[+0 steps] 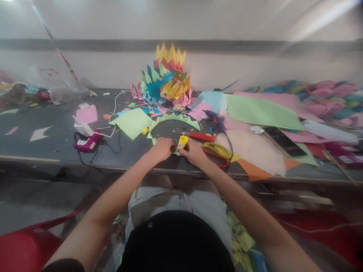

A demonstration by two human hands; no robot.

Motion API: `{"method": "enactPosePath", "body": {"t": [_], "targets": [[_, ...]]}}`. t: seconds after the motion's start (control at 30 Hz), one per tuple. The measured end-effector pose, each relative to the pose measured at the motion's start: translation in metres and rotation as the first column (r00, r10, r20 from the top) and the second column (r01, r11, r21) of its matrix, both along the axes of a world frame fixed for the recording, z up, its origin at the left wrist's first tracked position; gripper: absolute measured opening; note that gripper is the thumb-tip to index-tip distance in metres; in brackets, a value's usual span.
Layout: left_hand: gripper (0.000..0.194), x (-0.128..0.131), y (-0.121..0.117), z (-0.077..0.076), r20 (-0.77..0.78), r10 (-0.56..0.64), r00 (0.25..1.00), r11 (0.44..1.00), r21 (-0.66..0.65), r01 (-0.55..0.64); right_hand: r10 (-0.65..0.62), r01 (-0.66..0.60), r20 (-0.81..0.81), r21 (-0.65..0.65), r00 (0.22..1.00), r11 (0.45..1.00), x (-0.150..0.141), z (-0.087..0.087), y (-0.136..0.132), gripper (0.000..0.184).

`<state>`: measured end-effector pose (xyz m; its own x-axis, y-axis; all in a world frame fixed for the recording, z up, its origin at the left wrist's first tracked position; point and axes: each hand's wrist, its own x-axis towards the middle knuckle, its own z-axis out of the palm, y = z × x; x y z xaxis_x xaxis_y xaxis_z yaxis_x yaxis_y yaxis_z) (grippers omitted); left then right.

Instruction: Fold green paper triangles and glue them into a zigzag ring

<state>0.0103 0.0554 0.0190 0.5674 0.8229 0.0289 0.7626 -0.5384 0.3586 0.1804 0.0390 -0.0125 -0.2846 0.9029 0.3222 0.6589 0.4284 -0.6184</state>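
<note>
A yellow glue stick (183,141) stands tilted in my right hand (193,152), whose fingers are closed around its lower part. Close to its left, my left hand (162,149) has its fingers pinched together near the table's front edge; what they hold is too blurred to make out. Just beyond both hands curves a pale green zigzag paper strip (172,118), with one end running down toward my left hand. A small yellow piece (145,131) lies by that strip. Scissors with yellow and red handles (217,150) lie right of my right hand, beside a red-handled tool (200,136).
Stacked paper crowns (167,81) stand at the back. Coloured paper sheets (261,111), a phone (285,141) and a dark glue gun (214,118) with a cord lie to the right. A purple corded box (88,142) and a green sheet (132,122) are at left.
</note>
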Motion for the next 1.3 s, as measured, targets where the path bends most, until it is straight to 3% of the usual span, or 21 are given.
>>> {"method": "enactPosePath", "body": {"t": [0.27,0.47,0.73,1.13,1.3], "targets": [[0.018,-0.003,0.016,-0.004,0.053,0.004,0.999,0.990,-0.139,0.003,0.053,-0.054,-0.030,-0.024,0.998,0.998,-0.003,0.000,0.001,0.024],[0.019,-0.002,0.019,-0.006,0.084,0.050,0.995,0.986,-0.162,-0.036,0.023,-0.024,-0.039,-0.017,0.999,1.000,-0.002,-0.002,0.001,0.025],[0.017,-0.002,0.019,-0.002,0.075,0.042,0.996,0.983,-0.183,-0.028,0.101,-0.106,-0.095,-0.046,0.990,0.993,-0.002,-0.005,0.002,0.027],[0.018,-0.002,0.020,0.000,0.063,0.031,0.998,0.976,-0.216,-0.017,0.010,-0.010,-0.071,-0.005,0.997,1.000,0.002,-0.005,0.003,0.028],[0.022,-0.004,0.023,0.001,0.028,-0.027,0.999,0.977,-0.209,0.032,-0.137,0.143,-0.320,-0.006,0.937,0.990,0.005,-0.006,0.005,0.028]]}}
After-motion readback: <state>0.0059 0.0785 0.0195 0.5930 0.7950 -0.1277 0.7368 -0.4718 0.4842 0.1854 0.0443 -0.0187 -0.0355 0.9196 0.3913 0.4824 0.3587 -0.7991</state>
